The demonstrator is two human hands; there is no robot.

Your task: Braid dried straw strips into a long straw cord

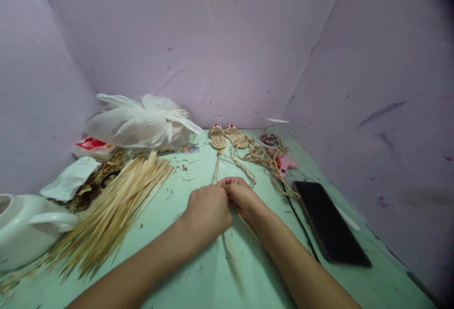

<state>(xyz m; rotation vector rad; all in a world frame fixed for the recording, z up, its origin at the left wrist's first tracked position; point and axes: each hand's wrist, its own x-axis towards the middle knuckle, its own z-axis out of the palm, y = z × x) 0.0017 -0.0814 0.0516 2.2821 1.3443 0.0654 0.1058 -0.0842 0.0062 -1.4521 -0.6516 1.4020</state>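
My left hand (208, 210) and my right hand (241, 196) meet at the middle of the green table, fingers closed and pinched together. Between them they grip a thin straw cord (216, 171), which stretches away toward a small woven slipper-shaped piece (217, 139). Loose strand ends come out below the hands, one blurred by motion (231, 257) and another passing along the right forearm. My fingers hide the exact spot being pinched. A second woven slipper-shaped piece (241, 141) with beads lies beside the first, near a twisted cord (244, 167).
At left lie a bundle of dry straw strips (120, 214), a white pitcher (24, 233) and a white plastic bag (149, 124). To the right are a black phone (329, 224), a pink glue gun (284, 163) with a black cable, and a bead dish (268, 139). Lilac walls enclose the table.
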